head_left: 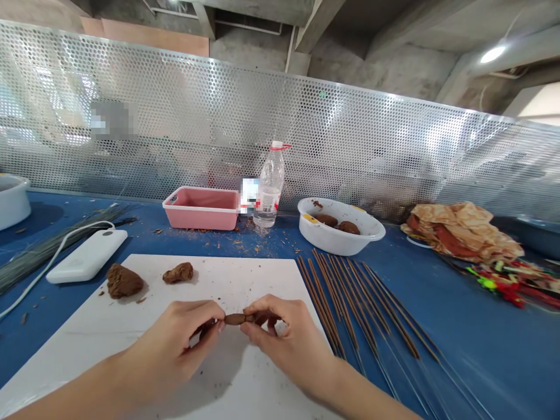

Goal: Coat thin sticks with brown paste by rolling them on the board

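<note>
Between my two hands is a small brown roll of clay-like dough (235,319), held above the white board (245,274). My left hand (188,332) pinches its left end with thumb and forefinger. On its right end, the fingers of my right hand (284,326) close in a pinch, hiding part of the piece. A large brown lump (124,281) and a smaller lump (178,272) of similar material lie on the board beyond my left hand. Brown-coated sticks (350,297) with thin bare ends lie side by side to the right of my right hand.
Behind the board stand a pink basket (201,219), a water bottle (271,186) and a white basin (341,239) holding brown lumps. A white power bank (87,256) with a cable and thin grey wires (48,242) lie left. Crumpled paper (464,227) is at right. A perforated metal screen (175,116) runs behind.
</note>
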### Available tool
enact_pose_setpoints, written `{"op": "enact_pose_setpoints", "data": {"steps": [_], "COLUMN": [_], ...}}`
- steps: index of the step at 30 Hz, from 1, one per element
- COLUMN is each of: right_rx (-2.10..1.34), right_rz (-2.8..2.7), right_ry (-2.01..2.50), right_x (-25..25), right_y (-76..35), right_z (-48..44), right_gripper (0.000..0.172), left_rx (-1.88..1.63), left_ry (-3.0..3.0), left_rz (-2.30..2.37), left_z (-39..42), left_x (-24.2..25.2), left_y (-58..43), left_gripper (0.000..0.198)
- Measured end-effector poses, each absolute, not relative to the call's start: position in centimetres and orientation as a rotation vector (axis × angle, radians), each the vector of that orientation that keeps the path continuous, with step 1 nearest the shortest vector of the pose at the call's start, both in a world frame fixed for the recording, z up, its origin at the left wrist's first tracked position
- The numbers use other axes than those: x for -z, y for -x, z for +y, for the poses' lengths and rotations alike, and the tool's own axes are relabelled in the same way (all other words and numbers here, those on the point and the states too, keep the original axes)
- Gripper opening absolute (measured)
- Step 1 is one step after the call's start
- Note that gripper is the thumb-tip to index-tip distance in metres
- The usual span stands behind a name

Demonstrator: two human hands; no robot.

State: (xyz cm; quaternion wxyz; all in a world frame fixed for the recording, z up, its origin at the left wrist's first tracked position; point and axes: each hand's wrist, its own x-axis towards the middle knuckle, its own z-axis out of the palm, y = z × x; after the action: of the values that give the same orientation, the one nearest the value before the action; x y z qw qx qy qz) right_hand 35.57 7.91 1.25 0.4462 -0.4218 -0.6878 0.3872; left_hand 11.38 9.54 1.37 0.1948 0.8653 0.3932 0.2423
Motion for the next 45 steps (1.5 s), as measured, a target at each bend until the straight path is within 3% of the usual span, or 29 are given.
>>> {"op": "enact_pose_setpoints", "data": {"steps": [25, 32, 45], "right_rx": [-1.092, -0.995, -0.467], "right_rz": [-1.593, -1.684, -2.243], "right_ry": [1.084, 1.127, 0.966], "right_x": [-0.6, -1.2, -0.1], "right_y": [-35.8, -36.3, -36.4], "right_z": [8.7, 8.9, 8.7], "right_gripper": [0.019, 0.005, 0.012], "left_rx": [-0.627, -0.649, -0.502], "left_ry": [-2.47, -2.491, -2.551], "left_rz": [1.199, 1.2, 1.11], "left_z": [10.4, 10.6, 10.1], "left_x": [-2.7, -2.5, -1.5], "left_y": [-10.8, -10.4, -10.7], "left_gripper": [0.024, 0.023, 0.025]}}
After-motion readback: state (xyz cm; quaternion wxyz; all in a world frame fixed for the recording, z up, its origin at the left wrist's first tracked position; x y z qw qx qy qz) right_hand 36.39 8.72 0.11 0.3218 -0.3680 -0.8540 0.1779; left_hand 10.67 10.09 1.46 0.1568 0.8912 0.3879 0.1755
